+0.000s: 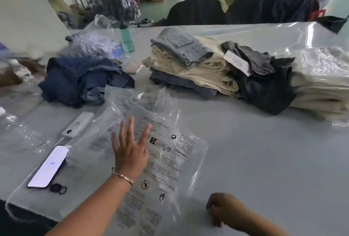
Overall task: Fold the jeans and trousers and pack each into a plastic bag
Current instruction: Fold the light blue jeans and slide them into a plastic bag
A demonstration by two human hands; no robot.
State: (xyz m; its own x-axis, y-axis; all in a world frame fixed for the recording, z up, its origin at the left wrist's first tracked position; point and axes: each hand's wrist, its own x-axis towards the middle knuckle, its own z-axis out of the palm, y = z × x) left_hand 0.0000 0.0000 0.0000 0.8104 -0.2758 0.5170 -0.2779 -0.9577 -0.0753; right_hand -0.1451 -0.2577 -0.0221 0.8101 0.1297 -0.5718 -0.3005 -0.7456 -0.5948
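Head view shows the job partly done and a good deal left: at the far right of the grey tabletop (264, 150) a stack of bagged trousers (321, 84), pale cloth under clear film, appears already packed, though glare makes it hard to count how many. Just left of it lies a heap of folded but unbagged pieces, a light grey pair of jeans (181, 47) on top of cream trousers (204, 73), with dark grey jeans (264, 84) slumped against them. Further left a rumpled pile of dark blue jeans (81, 81) has not yet been folded at all. Nearest the person, a loose spread of empty plastic bags (170, 160) printed with warning text lies flat on the tabletop. The left hand (130, 150) rests on the top bag with its grip wide, fingers straight and spread, holding nothing. The right hand (222, 209) sits on the bare tabletop just beside the bags' lower edge, its fingers curled under; it appears to hold nothing. A lit phone (49, 167) and a white power bank (78, 124) lie to the left of the bags. No garment is in hand or in a bag at the front, so I judge the next pair awaits: a bag to be picked, then a folded piece brought over
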